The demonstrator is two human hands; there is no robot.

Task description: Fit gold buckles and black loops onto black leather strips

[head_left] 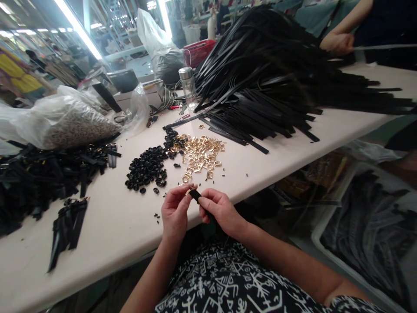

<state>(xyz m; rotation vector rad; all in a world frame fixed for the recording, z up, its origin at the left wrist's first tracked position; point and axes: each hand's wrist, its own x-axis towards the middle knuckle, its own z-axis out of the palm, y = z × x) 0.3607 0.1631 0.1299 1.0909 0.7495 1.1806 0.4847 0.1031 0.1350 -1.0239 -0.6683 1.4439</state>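
- A short black strap (196, 196) is held between the two hands, just above the near edge of the worktop (124, 221), a gold-coloured buckle (188, 191) at its end.
- The left hand (175, 214) has its fingers closed on the buckle end; the right hand (224, 212) pinches the strap between thumb and fingers.
- The buckle looks small enough to slip if the left pinch loosens, and might drop towards the lap; uneven pulling could skew it on the strap.
- Black loops (146, 167) lie against loose gold buckles (203, 152); a careless reach could mix them further.
- Tiny black pieces (157, 216) near the edge could be brushed off by a wrist.
- A clear plastic bag (78, 119) on the left bulges with small pieces, too blurred to name; if it slumped, it could press onto the finished-looking straps (70, 221) or those heaped beside it.
- The lidded glass jar (188, 87) beside the long black strips (260, 65) could tip if they were dragged; its contents are unclear.
- Below, a pale crate (316, 237) holds dark strips.
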